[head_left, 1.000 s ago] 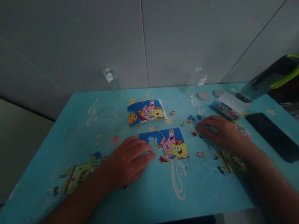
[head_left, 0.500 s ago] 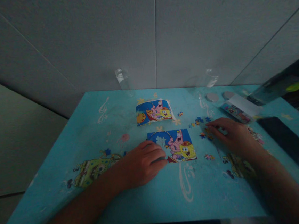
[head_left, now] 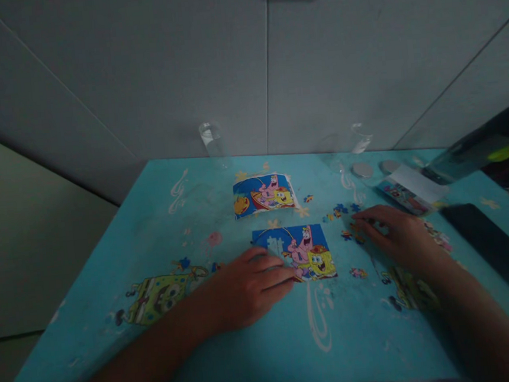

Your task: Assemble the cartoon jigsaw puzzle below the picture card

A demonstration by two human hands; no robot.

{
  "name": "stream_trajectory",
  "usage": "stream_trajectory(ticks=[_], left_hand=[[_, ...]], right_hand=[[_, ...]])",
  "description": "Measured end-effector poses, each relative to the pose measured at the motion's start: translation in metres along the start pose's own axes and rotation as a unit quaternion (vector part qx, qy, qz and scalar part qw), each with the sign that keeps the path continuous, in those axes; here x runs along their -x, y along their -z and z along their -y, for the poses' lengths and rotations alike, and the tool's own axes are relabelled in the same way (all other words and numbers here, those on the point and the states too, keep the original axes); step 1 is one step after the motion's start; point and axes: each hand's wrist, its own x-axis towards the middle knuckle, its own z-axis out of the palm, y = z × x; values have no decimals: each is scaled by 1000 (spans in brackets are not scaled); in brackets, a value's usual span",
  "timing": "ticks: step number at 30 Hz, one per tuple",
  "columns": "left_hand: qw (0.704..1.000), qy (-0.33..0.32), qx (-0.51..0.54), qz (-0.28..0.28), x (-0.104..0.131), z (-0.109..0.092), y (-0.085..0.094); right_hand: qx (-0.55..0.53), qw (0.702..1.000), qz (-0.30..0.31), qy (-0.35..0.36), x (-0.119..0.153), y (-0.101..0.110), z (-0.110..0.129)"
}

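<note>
A partly assembled jigsaw puzzle point(head_left: 308, 240) with a pink and a yellow cartoon figure lies mid-table, a gap in its left part. My left hand point(head_left: 253, 283) lies over its lower left corner, fingers stretched out and touching it; that corner is hidden. To the right, my right hand point(head_left: 389, 230) hovers low at a cluster of loose puzzle pieces point(head_left: 340, 208), thumb and index finger pinched together. Whatever sits between those fingertips is too small to make out. One pinkish puzzle piece point(head_left: 358, 273) lies apart, nearer me. Behind the puzzle is a matching picture card point(head_left: 264, 195).
Two clear tubes point(head_left: 213, 144) stand by the wall, with round lids point(head_left: 362, 170) near the right one. At right are a printed packet point(head_left: 404, 194), a dark phone-like slab point(head_left: 493, 247) and a bottle point(head_left: 469, 148). Cartoon figures decorate the blue table point(head_left: 110, 275).
My left hand has slid slightly right, its fingers reaching farther over the puzzle's lower edge. My right hand stays pinched by the loose pieces. The view has tilted up a little.
</note>
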Motion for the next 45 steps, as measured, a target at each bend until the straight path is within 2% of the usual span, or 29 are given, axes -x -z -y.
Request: stream_trajectory(ticks=[8, 15, 20, 25, 45], left_hand=[[999, 53, -7, -7, 4, 11, 11], [991, 128, -36, -15, 6, 16, 10], [988, 139, -8, -59, 8, 19, 9], [980, 179, 14, -85, 9, 21, 9], [984, 161, 1, -72, 9, 20, 8]], right_hand=[[4, 999, -26, 27, -1, -1, -3], [13, 999, -23, 33, -1, 0, -1], [2, 999, -25, 25, -1, 0, -2], [4, 999, -23, 30, -2, 0, -4], [0, 1000, -12, 13, -1, 0, -1]])
